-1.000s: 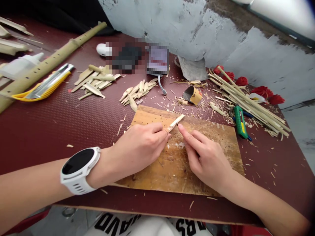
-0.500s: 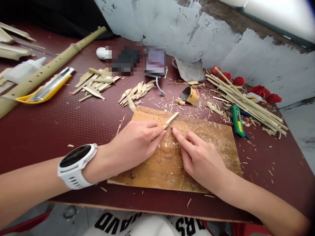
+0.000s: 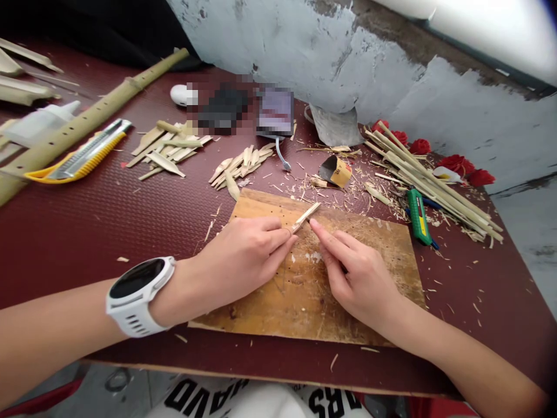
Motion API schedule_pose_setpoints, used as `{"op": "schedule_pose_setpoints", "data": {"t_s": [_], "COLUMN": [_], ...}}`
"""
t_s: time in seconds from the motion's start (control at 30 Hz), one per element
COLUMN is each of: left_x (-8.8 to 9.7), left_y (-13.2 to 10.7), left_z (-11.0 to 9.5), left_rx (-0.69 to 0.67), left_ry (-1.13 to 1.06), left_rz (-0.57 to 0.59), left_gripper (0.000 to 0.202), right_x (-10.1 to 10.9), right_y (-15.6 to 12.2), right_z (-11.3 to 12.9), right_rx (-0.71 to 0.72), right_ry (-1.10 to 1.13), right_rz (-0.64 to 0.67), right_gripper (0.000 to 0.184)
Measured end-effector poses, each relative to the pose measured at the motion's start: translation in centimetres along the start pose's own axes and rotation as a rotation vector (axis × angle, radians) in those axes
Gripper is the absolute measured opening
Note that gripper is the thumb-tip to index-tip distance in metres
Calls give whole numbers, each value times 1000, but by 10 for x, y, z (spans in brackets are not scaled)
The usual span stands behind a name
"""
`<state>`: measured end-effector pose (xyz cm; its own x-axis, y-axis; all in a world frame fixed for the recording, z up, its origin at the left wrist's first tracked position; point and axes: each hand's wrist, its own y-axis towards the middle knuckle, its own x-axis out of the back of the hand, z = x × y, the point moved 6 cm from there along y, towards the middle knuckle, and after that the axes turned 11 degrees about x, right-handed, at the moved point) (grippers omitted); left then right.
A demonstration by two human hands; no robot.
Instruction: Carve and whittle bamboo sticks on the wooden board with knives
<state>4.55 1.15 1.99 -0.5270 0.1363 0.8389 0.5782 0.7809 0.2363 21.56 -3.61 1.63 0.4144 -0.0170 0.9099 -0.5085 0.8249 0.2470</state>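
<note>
My left hand point(image 3: 255, 249), with a white watch on its wrist, is closed on a pale bamboo strip point(image 3: 307, 215). The strip's free end points up and right, close above the worn wooden board point(image 3: 300, 302). On the right, my right hand point(image 3: 357, 264) is closed with its index finger stretched forward, the fingertip close beside the strip. A thin dark-tipped tool point(image 3: 309, 220) shows just past that fingertip; the rest of it is hidden in the hand, so its kind cannot be made out.
Shaped bamboo slips point(image 3: 243, 164) lie in piles behind the board. Farther left are a yellow utility knife point(image 3: 82, 157) and a long bamboo flute point(image 3: 104, 104). To the right, a green-handled cutter point(image 3: 418, 217) lies by bamboo sticks point(image 3: 435, 180) and red flowers. Shavings are scattered around; a wall stands behind.
My right hand and its fingertip have moved slightly up and to the right along the strip. The strip and my left hand have shifted a little to the right.
</note>
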Motion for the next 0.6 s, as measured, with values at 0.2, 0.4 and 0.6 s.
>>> {"op": "schedule_pose_setpoints", "data": {"t_s": [0.2, 0.4, 0.6], "left_x": [2, 7, 8], "left_y": [4, 8, 10], "left_z": [2, 3, 4], "left_rx": [18, 18, 16], "left_ry": [-106, -171, -243], "left_rz": [-16, -36, -62], "left_gripper": [27, 25, 26], "right_x": [4, 7, 4], "right_y": [4, 9, 7], "right_z": [-1, 0, 0], "right_rx": [30, 90, 84], "right_ry": [-63, -131, -175], "right_rz": [30, 87, 114], "right_gripper": [54, 52, 54]}}
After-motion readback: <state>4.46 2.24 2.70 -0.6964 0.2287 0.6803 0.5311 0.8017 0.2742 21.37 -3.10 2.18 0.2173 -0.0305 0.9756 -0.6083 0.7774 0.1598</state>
